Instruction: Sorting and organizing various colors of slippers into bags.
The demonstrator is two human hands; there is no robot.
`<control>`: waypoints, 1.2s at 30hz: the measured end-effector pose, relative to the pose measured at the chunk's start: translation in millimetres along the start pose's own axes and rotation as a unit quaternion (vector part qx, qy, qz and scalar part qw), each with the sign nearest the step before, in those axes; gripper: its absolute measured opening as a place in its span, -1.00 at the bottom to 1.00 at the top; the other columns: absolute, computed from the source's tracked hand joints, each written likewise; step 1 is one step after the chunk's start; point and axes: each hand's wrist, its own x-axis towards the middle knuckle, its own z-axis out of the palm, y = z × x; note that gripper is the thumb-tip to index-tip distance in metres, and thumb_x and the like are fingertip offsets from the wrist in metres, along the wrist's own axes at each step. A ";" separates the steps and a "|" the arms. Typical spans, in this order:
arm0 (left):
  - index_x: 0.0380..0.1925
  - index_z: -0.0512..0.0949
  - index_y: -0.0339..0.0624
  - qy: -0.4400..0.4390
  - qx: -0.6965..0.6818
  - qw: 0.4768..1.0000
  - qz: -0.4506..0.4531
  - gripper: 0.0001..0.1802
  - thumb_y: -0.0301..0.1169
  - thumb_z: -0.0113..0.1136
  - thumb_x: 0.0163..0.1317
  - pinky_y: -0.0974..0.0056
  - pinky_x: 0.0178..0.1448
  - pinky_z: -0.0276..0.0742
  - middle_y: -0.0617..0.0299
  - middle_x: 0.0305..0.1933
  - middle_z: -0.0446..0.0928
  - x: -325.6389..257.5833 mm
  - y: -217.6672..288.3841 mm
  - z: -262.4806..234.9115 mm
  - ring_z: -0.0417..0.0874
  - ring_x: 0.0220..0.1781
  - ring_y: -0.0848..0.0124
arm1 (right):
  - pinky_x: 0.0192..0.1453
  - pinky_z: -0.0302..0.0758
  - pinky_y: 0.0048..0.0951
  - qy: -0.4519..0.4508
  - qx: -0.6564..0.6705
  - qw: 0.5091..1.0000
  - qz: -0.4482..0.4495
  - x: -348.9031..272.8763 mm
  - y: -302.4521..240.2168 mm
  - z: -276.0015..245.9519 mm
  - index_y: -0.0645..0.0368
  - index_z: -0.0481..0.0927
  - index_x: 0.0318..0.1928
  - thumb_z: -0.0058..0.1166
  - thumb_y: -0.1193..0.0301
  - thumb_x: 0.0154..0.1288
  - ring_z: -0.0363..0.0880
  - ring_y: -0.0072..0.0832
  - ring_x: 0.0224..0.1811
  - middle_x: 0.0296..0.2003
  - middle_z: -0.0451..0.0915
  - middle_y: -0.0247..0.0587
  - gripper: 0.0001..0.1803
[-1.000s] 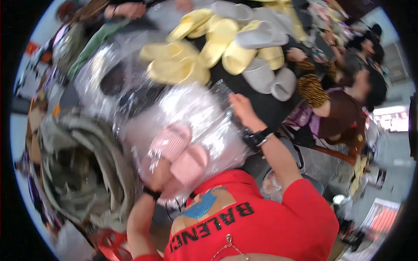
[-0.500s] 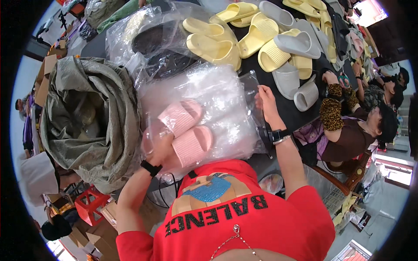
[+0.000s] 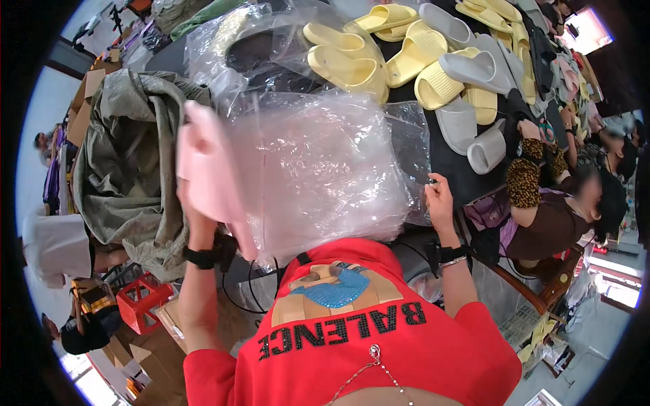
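Note:
Lifted off the plastic and blurred by motion, a pair of pink slippers (image 3: 215, 172) is in my left hand (image 3: 200, 227), at the right side of the grey-green sack (image 3: 128, 176). The slippers hide most of this hand's fingers. In front of me lies a stack of clear plastic bags (image 3: 325, 176), and one dark-looking clear bag (image 3: 412, 155) sticks out at its right. My right hand (image 3: 440, 199) is at that bag's right edge, thumb and fingers closed together at the tips. Whether the bag's edge is between them cannot be made out.
Yellow slippers (image 3: 349, 71) and grey slippers (image 3: 477, 71) cover the back and right of the dark table. More clear bags (image 3: 203, 47) lie at the back left. A co-worker in leopard-print sleeves (image 3: 525, 169) sits at the right. A red stool (image 3: 143, 302) stands lower left.
My left hand has raised the pink slippers from the plastic stack and carried them left toward the sack. My right hand has come down and nearer along the bag's right side.

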 end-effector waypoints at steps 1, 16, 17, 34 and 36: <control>0.14 0.25 -0.29 -0.017 -0.040 0.999 -0.018 -0.54 -0.39 -0.05 0.25 0.25 0.12 0.39 0.11 0.11 0.37 -5.8 5.8 -25.5 0.42 0.10 0.31 | -0.51 0.20 -0.62 -0.002 -0.024 1.000 -0.009 0.8 -1.7 -3.9 0.19 0.42 -0.03 -0.09 0.50 0.28 0.19 -0.73 -0.58 -0.54 0.32 -0.46 -0.75; 0.01 0.38 -0.30 -0.140 0.244 0.924 0.259 -0.64 -0.41 -0.02 0.22 0.35 -0.03 0.50 0.15 -0.09 0.50 21.5 99.2 117.2 0.53 -0.09 0.46 | -0.01 0.40 -0.32 -0.152 -0.157 0.964 -0.151 -11.3 -38.0 73.4 0.21 0.50 -0.06 -0.07 0.49 0.16 0.47 -0.10 -0.08 -0.09 0.45 0.01 -0.70; -0.07 0.45 -0.28 -0.104 0.076 0.988 0.081 -0.70 -0.44 0.09 0.19 0.41 -0.02 0.48 0.19 -0.09 0.52 9.4 66.9 138.7 0.53 -0.06 0.46 | 0.03 0.38 -0.30 -0.180 -0.144 0.968 -0.095 -17.1 -47.3 77.4 0.21 0.49 -0.06 -0.04 0.47 0.15 0.44 -0.08 -0.03 -0.03 0.42 0.03 -0.69; -0.35 0.52 -0.27 -0.197 0.594 0.721 0.298 -0.74 -0.59 -0.01 -0.13 0.04 -0.08 0.42 -0.05 -0.19 0.49 56.2 -60.7 112.0 0.48 -0.15 -0.01 | 0.17 0.18 -0.11 -0.091 -0.360 0.895 -0.246 -26.2 -15.9 77.1 0.16 0.48 -0.04 0.01 0.40 0.08 0.30 -0.12 0.08 -0.01 0.36 0.01 -0.63; -0.40 0.53 -0.30 -0.216 0.535 0.752 0.319 -0.78 -0.57 0.02 -0.13 0.06 -0.09 0.43 -0.05 -0.21 0.49 42.3 -53.3 128.4 0.47 -0.14 0.00 | 0.20 0.11 -0.03 -0.120 -0.361 0.855 -0.354 -24.2 -22.1 81.9 0.11 0.50 -0.05 0.05 0.29 0.07 0.26 -0.16 0.13 0.02 0.36 -0.05 -0.61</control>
